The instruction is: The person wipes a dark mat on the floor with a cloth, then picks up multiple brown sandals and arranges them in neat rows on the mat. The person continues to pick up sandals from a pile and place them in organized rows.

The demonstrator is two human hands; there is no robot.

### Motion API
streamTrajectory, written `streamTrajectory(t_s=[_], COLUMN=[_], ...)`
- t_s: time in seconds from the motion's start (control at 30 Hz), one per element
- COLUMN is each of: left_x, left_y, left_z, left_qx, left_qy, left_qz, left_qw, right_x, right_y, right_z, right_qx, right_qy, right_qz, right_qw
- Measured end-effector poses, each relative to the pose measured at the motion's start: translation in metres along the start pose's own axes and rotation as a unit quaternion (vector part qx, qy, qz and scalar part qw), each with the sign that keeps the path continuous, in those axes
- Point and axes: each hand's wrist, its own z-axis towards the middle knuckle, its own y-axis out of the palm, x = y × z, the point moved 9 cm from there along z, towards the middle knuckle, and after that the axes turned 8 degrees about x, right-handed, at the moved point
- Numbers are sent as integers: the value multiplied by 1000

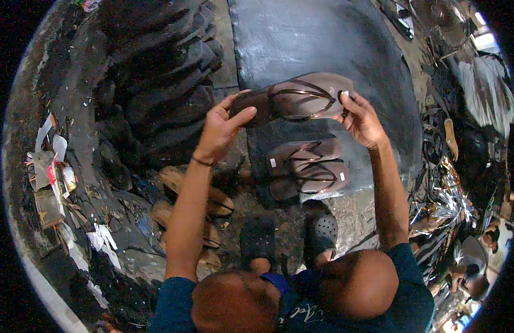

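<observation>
I hold a brown flip-flop sandal up between both hands, sole side away, straps facing me. My left hand grips its heel end at the left. My right hand pinches its toe end at the right. Below it a pair of matching brown flip-flops lies side by side on a dark grey sheet.
My feet in dark clogs rest on the dirty ground below the sheet. A stack of black rubber soles lies to the left. Paper scraps litter the far left. Silvery foil and clutter sit at the right, with another person's hand beyond.
</observation>
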Motion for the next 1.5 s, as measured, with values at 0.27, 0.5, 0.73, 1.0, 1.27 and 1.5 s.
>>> streamTrajectory(t_s=[0.27,0.5,0.73,1.0,1.27,1.5], left_x=[-123,-101,-99,177,369,413], left_y=[-46,-30,-4,20,-110,-90], left_z=[10,11,24,43,159,111], left_qx=[189,161,88,196,439,365], left_qy=[45,58,66,587,399,643], left_qz=[366,539,726,568,730,588], left_qw=[910,825,679,543,339,328], right_x=[126,129,71,66,74,40], right_y=[-78,-88,-54,-92,-98,-51], right_z=[18,28,12,-43,-118,-113], right_qx=[217,237,228,287,297,244], right_qy=[-61,-82,-209,-305,-274,-243], right_qz=[-211,-325,-609,-460,-463,-421], right_qw=[951,912,730,783,789,839])
